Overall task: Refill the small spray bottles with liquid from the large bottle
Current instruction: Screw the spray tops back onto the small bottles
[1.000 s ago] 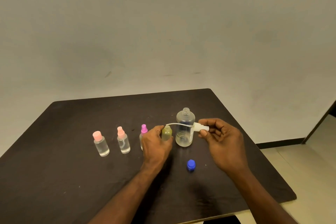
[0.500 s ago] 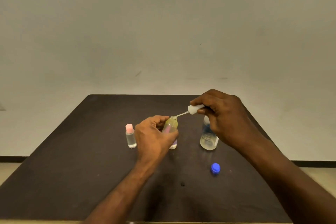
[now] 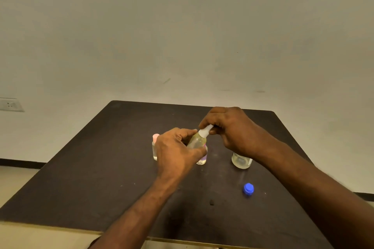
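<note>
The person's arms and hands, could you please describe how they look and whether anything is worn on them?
Both forearms are bare as far as the frame shows: no sleeves, gloves, watch or bracelets. The left hand and right hand show no rings on the visible fingers.

Near table point(image 3: 101, 178) lies open; blue cap point(image 3: 248, 188) sits right, bottles apparently crowd behind the hands.

Dim, warm yellowish light, even across the wall point(image 3: 182, 36); no hard shadows, only faint soft ones under my arms on the dark table point(image 3: 101, 168). No glare. Image soft overall, my hands slightly motion-blurred. Wide-angle bend at the edges: table sides splay, the left wall socket point(image 3: 11, 104) skews.
</note>
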